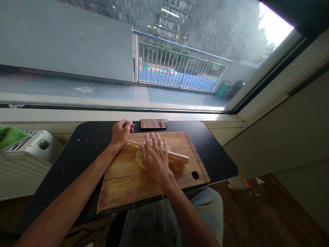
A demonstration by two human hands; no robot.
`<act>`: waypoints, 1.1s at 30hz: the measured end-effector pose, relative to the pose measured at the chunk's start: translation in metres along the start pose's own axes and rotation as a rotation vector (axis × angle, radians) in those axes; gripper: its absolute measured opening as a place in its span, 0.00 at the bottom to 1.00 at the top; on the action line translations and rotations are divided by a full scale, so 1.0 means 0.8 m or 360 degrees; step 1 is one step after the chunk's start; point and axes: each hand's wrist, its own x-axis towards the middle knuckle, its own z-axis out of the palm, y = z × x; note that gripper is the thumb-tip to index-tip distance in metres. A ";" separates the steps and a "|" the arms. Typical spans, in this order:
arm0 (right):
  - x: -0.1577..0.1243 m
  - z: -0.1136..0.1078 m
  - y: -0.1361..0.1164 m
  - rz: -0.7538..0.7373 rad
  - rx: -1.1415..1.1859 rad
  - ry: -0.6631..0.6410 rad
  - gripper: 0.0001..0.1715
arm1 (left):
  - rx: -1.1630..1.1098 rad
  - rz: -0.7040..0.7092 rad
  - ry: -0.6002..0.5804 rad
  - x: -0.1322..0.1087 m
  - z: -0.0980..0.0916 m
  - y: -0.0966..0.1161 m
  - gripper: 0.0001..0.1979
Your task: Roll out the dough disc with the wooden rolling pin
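While the right hand (154,154) lies flat, fingers spread, pressing the long wooden rolling pin (177,157) onto the pale round dough (139,157), the left hand (120,132) curls loosely at the pin's far end, steadying it on the brown wooden cutting board (128,185).

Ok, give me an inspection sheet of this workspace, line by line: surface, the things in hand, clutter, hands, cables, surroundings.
Surface: black table carrying a wooden cutting board with a round hole near its right edge.
Things in hand: rolling pin lying across a flat piece of pale dough on the board.
Clutter: phone at the table's far edge; small white specks on the table.
Hands: left hand curled at the pin's left end; right hand flat, fingers spread, on top of the pin.
Cables: nothing seen.
Surroundings: window ahead, balcony railing outside, white heater on the left, wooden floor on the right.
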 end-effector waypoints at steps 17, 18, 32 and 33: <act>-0.111 -0.008 -0.050 -0.0024 0.0186 0.0074 0.37 | -0.0020 0.0010 -0.0043 0.002 0.000 -0.003 0.15; -0.117 -0.007 -0.052 -0.0026 0.0188 0.0081 0.37 | -0.0017 0.0009 -0.0037 0.001 0.001 -0.002 0.15; -0.111 -0.002 -0.049 -0.0029 0.0155 0.0069 0.37 | -0.0057 0.0005 -0.0046 0.003 0.001 -0.007 0.16; -0.104 -0.005 -0.046 -0.0011 0.0154 0.0064 0.37 | -0.0059 0.0001 -0.0053 0.003 0.000 -0.007 0.16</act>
